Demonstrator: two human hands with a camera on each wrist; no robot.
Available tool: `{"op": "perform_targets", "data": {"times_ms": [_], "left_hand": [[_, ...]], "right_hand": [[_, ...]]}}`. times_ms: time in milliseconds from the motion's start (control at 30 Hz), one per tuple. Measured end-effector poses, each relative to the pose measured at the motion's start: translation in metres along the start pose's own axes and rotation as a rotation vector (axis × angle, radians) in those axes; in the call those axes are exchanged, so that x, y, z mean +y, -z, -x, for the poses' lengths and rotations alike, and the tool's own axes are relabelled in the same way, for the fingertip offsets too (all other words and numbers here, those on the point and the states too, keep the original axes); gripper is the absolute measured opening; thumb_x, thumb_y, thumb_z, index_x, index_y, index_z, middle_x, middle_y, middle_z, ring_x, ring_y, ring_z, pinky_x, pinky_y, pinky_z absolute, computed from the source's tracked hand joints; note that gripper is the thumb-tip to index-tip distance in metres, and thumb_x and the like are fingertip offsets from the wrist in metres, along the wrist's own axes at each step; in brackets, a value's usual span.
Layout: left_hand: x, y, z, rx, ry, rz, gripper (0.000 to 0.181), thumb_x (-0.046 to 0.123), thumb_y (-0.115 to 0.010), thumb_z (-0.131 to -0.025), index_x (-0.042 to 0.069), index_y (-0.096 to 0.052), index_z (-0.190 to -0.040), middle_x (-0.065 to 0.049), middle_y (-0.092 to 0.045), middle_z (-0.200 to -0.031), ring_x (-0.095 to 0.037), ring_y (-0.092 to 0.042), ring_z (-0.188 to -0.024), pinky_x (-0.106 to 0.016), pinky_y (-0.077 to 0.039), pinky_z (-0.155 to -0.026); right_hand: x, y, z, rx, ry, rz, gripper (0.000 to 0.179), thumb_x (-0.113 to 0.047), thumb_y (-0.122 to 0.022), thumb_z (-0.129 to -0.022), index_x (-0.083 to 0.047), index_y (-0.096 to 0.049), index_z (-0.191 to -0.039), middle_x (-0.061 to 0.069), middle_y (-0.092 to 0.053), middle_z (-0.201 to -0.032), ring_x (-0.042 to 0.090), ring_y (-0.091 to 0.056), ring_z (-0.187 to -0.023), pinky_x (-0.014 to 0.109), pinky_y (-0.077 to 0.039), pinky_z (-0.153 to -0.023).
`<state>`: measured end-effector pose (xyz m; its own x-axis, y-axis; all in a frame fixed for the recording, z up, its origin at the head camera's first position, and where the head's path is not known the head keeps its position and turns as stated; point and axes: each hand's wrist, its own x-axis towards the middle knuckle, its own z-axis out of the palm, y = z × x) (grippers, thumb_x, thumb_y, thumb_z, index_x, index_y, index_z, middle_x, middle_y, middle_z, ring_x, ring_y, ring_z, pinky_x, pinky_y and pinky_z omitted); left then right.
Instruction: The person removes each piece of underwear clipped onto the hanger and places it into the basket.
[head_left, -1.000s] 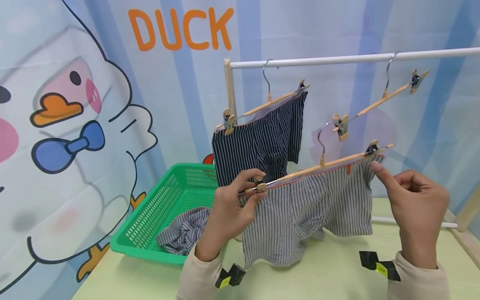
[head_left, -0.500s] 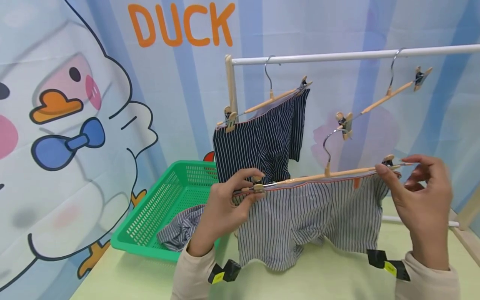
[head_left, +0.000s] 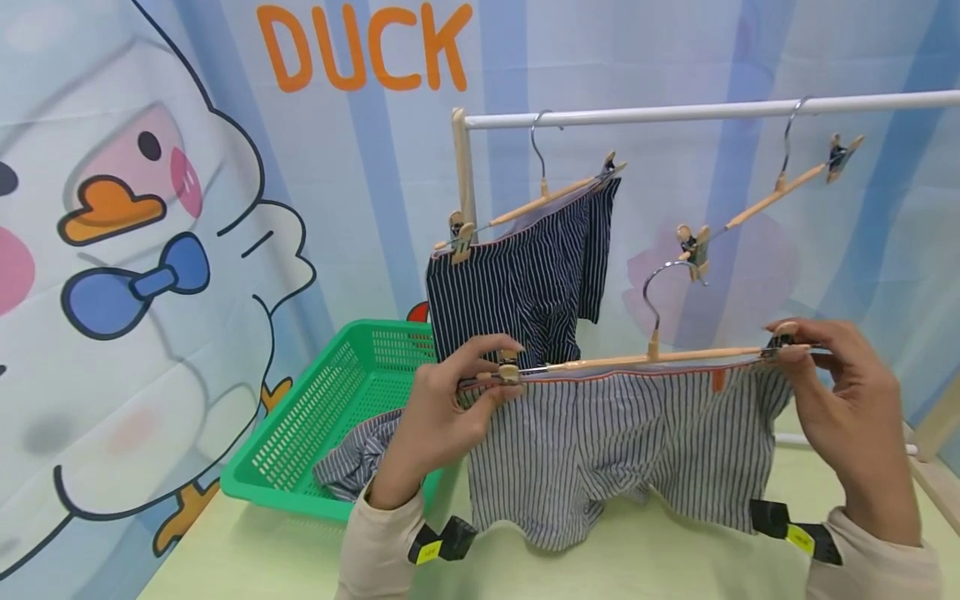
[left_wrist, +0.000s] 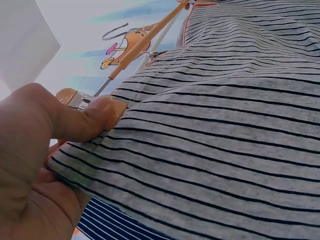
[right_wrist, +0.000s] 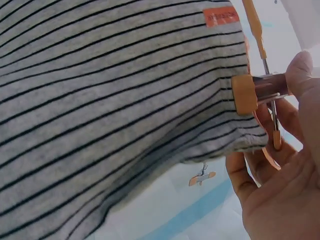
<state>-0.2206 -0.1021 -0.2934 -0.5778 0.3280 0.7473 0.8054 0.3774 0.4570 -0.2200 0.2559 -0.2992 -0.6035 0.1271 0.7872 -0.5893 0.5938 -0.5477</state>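
Note:
Grey boxer shorts (head_left: 607, 450) with dark stripes and an orange-red waist edge hang from a wooden clip hanger (head_left: 600, 362), held up in front of me. My left hand (head_left: 442, 417) pinches the hanger's left clip (head_left: 509, 374) and the waistband corner between thumb and fingers. At the other end, my right hand (head_left: 855, 408) grips the right clip (right_wrist: 244, 95), thumb on its handle and fingers behind the hanger bar. That clip's wooden jaw sits over the waistband in the right wrist view. The metal hook (head_left: 649, 296) points up, off the rail.
Navy striped shorts (head_left: 517, 283) hang on another hanger from the white rail (head_left: 637, 115). A second hanger (head_left: 776, 200) there carries no garment. At left, a green basket (head_left: 262, 492) holds a crumpled striped garment (head_left: 360, 458). The tabletop (head_left: 660, 567) is pale yellow-green.
My right hand has gone from the waistband corner to the right clip and now grips it. The hanger's right end has come down, so the bar lies nearly level. My left hand keeps its pinch.

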Motion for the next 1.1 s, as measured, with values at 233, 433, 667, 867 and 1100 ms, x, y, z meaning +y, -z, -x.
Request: {"op": "perform_targets", "data": {"times_ms": [233,433,667,867,1100], "left_hand": [[0.0016,0.0023,-0.0001,-0.013,0.028,0.015,0.043,-0.006,-0.069,-0.087,0.015,-0.062,-0.124,-0.008,-0.074,-0.114,-0.016,-0.076,-0.092,-0.032,-0.060,-0.085],[0.0031,0.0025,-0.0006,-0.020,0.026,0.007,0.046,-0.005,-0.069,-0.089,0.015,-0.061,-0.130,-0.009,-0.075,-0.109,-0.016,-0.076,-0.091,-0.031,-0.060,-0.085],[0.0015,-0.0015,-0.0024,-0.001,-0.003,-0.029,0.042,0.006,-0.068,-0.093,0.015,-0.059,-0.133,-0.007,-0.076,-0.103,-0.018,-0.074,-0.094,-0.031,-0.059,-0.087],[0.0011,-0.0023,-0.0035,0.012,-0.010,-0.061,0.039,0.008,-0.068,-0.093,0.015,-0.060,-0.131,-0.007,-0.076,-0.101,-0.020,-0.073,-0.099,-0.031,-0.059,-0.087],[0.0010,-0.0043,-0.0033,0.008,0.003,-0.061,0.041,0.007,-0.068,-0.093,0.015,-0.059,-0.132,-0.007,-0.075,-0.103,-0.021,-0.073,-0.100,-0.031,-0.059,-0.088]], "right_hand": [[0.0015,0.0049,0.0036,-0.060,-0.041,-0.051,0.029,-0.004,-0.053,-0.101,-0.005,-0.064,-0.128,-0.026,-0.055,-0.116,-0.007,-0.052,-0.105,0.006,-0.036,-0.087],[0.0017,0.0071,0.0061,-0.080,-0.102,-0.064,0.031,-0.006,-0.052,-0.102,-0.002,-0.062,-0.131,-0.021,-0.057,-0.116,-0.002,-0.055,-0.095,0.006,-0.041,-0.082],[-0.0001,0.0097,0.0060,-0.088,-0.182,-0.070,0.027,-0.012,-0.052,-0.103,-0.010,-0.062,-0.128,-0.022,-0.059,-0.115,0.000,-0.056,-0.093,0.009,-0.041,-0.081],[0.0004,0.0102,0.0061,-0.145,-0.208,-0.059,0.029,-0.018,-0.049,-0.105,-0.013,-0.061,-0.131,-0.023,-0.056,-0.117,0.001,-0.053,-0.093,0.010,-0.039,-0.077],[-0.0017,0.0086,0.0053,-0.146,-0.228,-0.080,0.028,-0.020,-0.047,-0.106,-0.013,-0.063,-0.128,-0.022,-0.055,-0.117,0.000,-0.051,-0.098,0.013,-0.037,-0.077]]}}
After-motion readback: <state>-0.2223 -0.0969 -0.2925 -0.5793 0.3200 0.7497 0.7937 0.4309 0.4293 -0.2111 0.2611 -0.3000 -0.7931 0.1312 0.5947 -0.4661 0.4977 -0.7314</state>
